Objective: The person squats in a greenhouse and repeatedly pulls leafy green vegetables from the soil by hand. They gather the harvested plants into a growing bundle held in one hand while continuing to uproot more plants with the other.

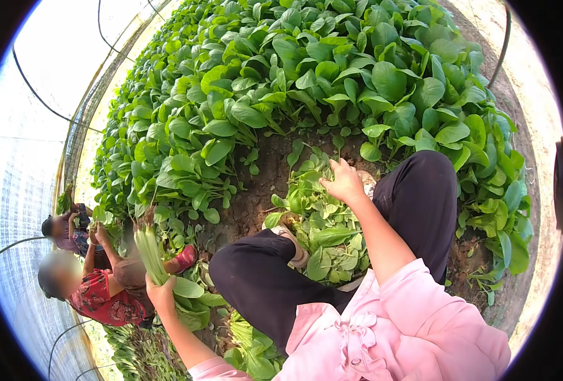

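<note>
My left hand (161,291) is closed around a bunch of leafy greens (151,252), with pale stems and soil-covered roots pointing up and the leaves hanging below the hand. Over a heap of loose green leaves (329,233) between my legs, my right hand (343,180) reaches out with its fingers partly spread; whether it touches a small leaf there cannot be told. Standing greens (262,109) grow densely in front of me. More pulled greens (255,347) lie on the ground beside my left leg.
Two people crouch at the left, the nearer in a red patterned shirt (105,297), both with hands at plants. Rows of pulled greens (138,347) lie behind them. Thin hoops and plastic sheeting (19,166) curve along the left. Bare soil (257,190) shows before my feet.
</note>
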Demonstrator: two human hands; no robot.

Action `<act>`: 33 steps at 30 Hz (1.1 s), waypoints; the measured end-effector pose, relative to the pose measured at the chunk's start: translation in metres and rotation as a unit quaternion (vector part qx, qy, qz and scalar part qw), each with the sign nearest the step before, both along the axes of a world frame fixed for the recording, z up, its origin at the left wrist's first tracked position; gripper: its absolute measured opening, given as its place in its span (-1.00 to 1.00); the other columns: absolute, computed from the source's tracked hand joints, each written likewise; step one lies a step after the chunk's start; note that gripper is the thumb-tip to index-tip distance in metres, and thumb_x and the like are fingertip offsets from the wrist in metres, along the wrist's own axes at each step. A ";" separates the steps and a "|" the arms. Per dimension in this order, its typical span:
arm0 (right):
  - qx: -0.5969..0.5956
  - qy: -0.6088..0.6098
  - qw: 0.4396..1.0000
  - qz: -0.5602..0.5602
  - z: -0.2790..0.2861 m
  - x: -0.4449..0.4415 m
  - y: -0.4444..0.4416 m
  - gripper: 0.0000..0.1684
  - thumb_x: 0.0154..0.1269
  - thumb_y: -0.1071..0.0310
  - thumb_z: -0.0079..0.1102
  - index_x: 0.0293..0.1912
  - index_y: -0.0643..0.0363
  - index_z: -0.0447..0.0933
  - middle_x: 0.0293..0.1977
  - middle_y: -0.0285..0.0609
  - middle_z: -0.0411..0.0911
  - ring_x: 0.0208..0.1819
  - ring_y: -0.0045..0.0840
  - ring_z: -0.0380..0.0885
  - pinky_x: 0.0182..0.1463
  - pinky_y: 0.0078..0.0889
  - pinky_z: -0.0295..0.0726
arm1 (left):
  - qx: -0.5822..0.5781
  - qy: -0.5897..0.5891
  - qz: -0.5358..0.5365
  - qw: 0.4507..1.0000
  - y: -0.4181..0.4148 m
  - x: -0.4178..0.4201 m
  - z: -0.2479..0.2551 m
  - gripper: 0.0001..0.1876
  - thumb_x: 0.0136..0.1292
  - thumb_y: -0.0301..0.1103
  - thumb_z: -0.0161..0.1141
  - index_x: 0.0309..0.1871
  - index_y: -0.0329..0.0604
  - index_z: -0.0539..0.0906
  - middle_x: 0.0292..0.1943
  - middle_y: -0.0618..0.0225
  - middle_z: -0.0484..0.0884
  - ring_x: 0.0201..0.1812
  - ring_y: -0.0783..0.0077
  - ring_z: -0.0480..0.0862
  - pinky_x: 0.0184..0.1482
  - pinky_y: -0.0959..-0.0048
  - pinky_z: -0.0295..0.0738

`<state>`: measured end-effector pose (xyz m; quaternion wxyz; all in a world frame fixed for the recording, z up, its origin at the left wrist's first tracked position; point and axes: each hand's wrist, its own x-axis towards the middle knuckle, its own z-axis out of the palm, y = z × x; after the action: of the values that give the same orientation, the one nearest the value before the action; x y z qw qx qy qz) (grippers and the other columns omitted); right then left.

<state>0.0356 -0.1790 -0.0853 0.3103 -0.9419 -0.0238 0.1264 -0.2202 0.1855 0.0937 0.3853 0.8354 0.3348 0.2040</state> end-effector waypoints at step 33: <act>0.138 0.024 0.988 0.068 -0.005 -0.028 0.010 -0.61 0.12 0.31 0.23 -0.03 0.23 0.52 -0.19 -0.08 0.56 -0.26 -0.49 0.58 -0.16 -0.46 0.51 | -0.255 0.179 0.426 0.849 -0.040 -0.320 -0.273 0.07 -0.01 0.14 0.27 0.44 -0.13 -0.09 0.37 -0.05 0.05 0.31 0.07 0.20 0.30 0.24 0.07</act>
<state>0.0074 -0.1687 -0.0906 0.4287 -0.8828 -0.0972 0.1656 -0.5404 0.1457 -0.1792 0.3931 0.5052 0.7614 0.1030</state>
